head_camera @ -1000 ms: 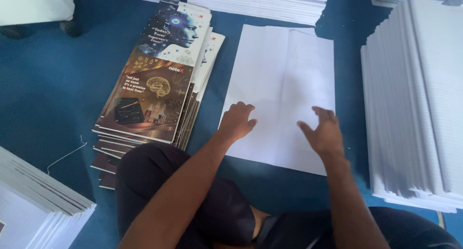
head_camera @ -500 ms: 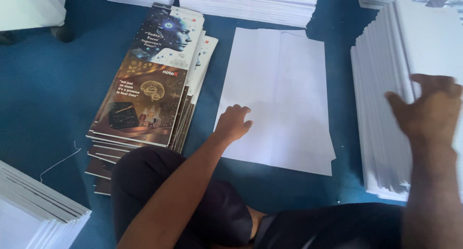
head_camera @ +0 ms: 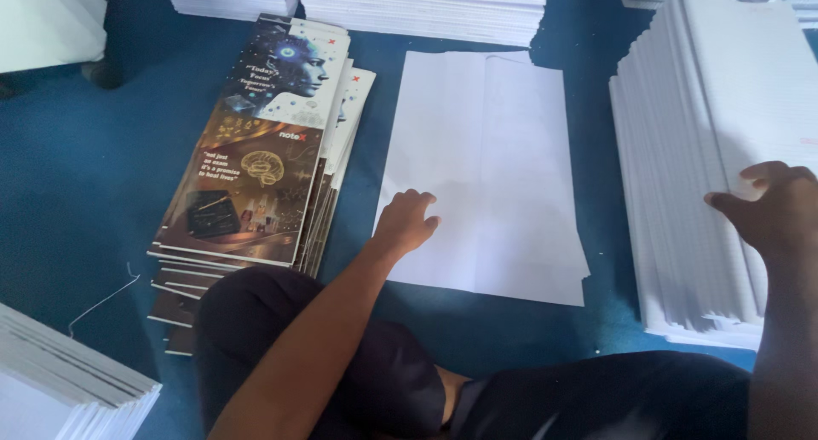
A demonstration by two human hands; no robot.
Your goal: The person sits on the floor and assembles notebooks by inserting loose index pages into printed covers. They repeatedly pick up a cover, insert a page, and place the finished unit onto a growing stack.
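- At the far left, a fanned stack of white sheets (head_camera: 60,380) sat in the bottom corner on the blue floor (head_camera: 77,184), with a thin loose thread (head_camera: 102,299) lying just beside it.
- Next came a pile of printed covers (head_camera: 256,167), dark and glossy, showing a pictured head above and a golden brain below; the pile was slightly splayed, and its near end was partly covered by the person's dark-clothed knee (head_camera: 256,321).
- The left hand (head_camera: 405,223) rested palm down on the lower left corner of the white paper sheets (head_camera: 486,159), fingers slightly curled and pressing flat, gripping nothing.
- Those white paper sheets lay flat on the floor in the middle, between the cover pile and the tall stack to the right, with a faint fold line running lengthwise.
- Behind them, along the top edge, stood more white stacks (head_camera: 426,5).
- To the right, a tall stack of ruled pages (head_camera: 724,108) leaned in steps towards the middle.
- The right hand (head_camera: 771,210) lay on the near top of that tall stack, fingers bent and thumb out towards the left, touching the uppermost pages; whether it had pinched any sheet could not be told.
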